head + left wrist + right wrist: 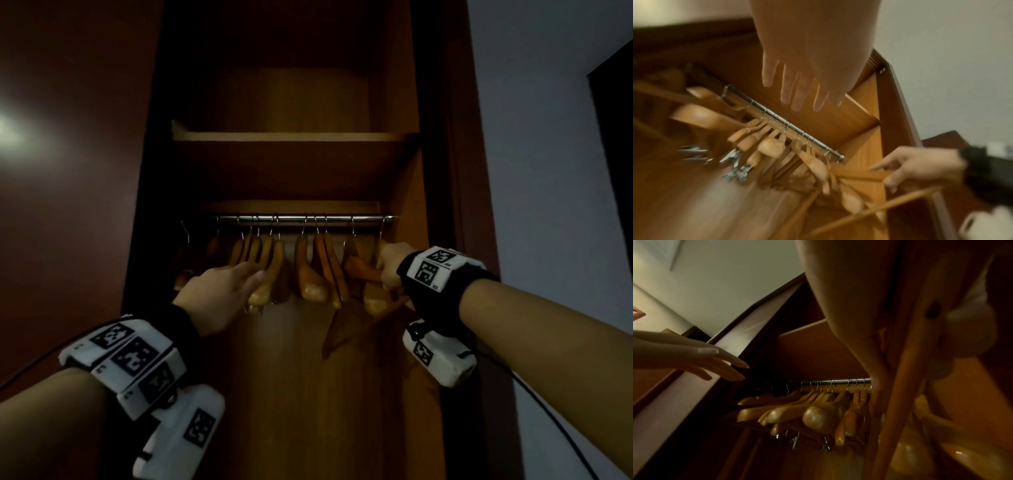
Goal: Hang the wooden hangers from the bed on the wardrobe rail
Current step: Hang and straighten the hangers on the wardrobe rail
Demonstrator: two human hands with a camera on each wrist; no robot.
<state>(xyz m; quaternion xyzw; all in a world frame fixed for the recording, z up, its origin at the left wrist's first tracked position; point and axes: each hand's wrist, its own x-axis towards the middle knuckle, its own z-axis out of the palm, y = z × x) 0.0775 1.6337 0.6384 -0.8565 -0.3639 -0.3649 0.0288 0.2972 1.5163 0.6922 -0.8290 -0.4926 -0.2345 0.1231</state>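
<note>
Inside the open wardrobe a metal rail (301, 217) (789, 125) (838, 382) carries several wooden hangers (308, 274) (770, 146) (818, 417). My right hand (385, 270) (900, 172) grips one more wooden hanger (371, 298) (865, 176) (900, 394) at the rail's right end. Its hook looks level with the rail there. My left hand (251, 275) (797, 97) (731, 369) reaches with straight fingers to the left group of hangers and holds nothing. Whether it touches them I cannot tell.
A wooden shelf (294, 137) sits just above the rail. The dark wardrobe door (68, 205) stands to the left and the wardrobe's side panel (445, 171) to the right, with a pale wall (548, 171) beyond it.
</note>
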